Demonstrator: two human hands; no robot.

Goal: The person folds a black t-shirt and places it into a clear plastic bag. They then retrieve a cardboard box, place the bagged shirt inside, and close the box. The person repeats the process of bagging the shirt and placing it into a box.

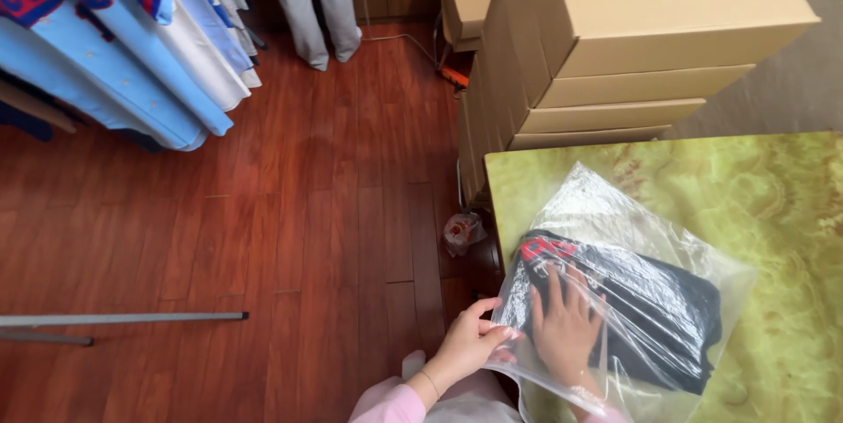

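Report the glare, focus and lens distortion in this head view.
Head view: soft, even light; white glare streaks on the clear plastic bag veil the right hand inside and the dark garment; left hand at the bag's edge is sharp; wide-angle lens tilts the cardboard boxes; green marbled table shows mild sheen.

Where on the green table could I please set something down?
The green marbled table is bare right of the clear plastic bag and behind it, up to the stacked cardboard boxes. Its near-left corner is crowded: bag and both hands.

The person is wearing pale pink sleeves (386, 404), a thin bracelet (430, 383) on the left wrist and long, light-polished nails (512, 333).
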